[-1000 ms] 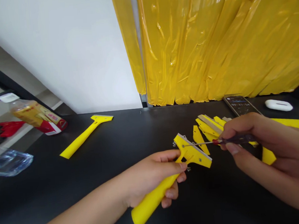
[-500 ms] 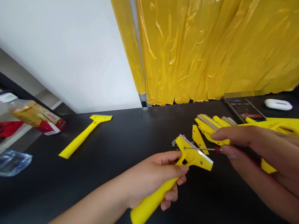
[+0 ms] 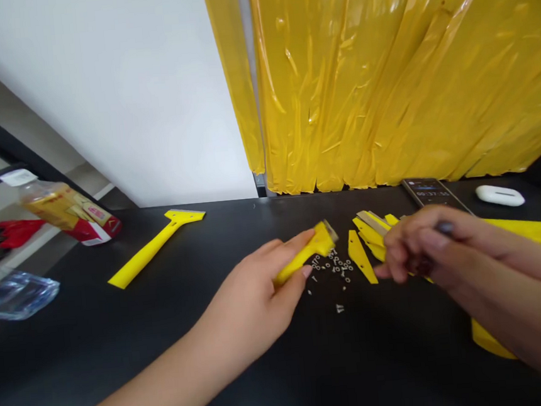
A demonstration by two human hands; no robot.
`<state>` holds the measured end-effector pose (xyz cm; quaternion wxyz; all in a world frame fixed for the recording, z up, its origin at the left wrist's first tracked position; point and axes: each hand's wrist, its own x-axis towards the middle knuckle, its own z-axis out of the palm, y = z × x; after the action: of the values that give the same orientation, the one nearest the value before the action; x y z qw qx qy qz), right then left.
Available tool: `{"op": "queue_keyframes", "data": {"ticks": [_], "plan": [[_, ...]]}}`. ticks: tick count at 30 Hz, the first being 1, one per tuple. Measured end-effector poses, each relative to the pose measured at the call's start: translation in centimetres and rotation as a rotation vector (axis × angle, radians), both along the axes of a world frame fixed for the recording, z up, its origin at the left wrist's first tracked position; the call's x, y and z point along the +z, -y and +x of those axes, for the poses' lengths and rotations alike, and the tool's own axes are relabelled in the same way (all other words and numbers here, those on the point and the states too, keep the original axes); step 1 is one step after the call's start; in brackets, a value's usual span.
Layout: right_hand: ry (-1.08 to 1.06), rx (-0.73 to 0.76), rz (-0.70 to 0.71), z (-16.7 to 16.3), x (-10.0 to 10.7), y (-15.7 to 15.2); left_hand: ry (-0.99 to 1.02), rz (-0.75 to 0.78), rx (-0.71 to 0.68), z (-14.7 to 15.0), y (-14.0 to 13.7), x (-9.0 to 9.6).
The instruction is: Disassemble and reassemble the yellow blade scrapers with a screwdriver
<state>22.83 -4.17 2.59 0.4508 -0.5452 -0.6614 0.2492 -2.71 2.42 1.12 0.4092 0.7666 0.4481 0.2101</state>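
Observation:
My left hand is closed around the handle of a yellow scraper. The scraper is turned on edge, its head with the metal blade pointing away from me, over a scatter of small screws and nuts. To the right, my right hand has its fingers curled round a screwdriver; only the dark handle end shows, and the shaft is hidden. Just left of the right fingertips lies a yellow blade cover plate with holes. More plates and blades are piled behind, partly covered by that hand.
Another yellow scraper lies at the left on the black table. A drink bottle leans at the left edge beside clear plastic. A phone, a white case and yellow handles are at the right.
My left hand has turned the scraper on edge and moved it farther from me, uncovering the screws and nuts. My right hand has drawn the screwdriver off the scraper head and curled its fingers.

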Motion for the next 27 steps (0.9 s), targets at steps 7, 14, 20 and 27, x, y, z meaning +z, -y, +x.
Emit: {"op": "queue_keyframes", "data": {"ticks": [7,14,20,27], "plan": [[-0.225,0.095,-0.635,-1.7,-3.5,-1.0,-0.456,0.507,-0.137,-0.4,0.6,-0.4],[0.064,0.044,-0.534,-2.2,-3.6,-2.0,-0.575,0.568,-0.174,-0.2,0.5,-0.7],[0.056,0.036,-0.523,-2.1,-3.7,-2.0,-0.515,0.548,-0.123,0.0,0.6,-1.7],[-0.388,0.108,-0.759,-1.8,-4.1,-2.2,-0.552,0.572,-0.151,0.1,0.8,-1.9]]}}
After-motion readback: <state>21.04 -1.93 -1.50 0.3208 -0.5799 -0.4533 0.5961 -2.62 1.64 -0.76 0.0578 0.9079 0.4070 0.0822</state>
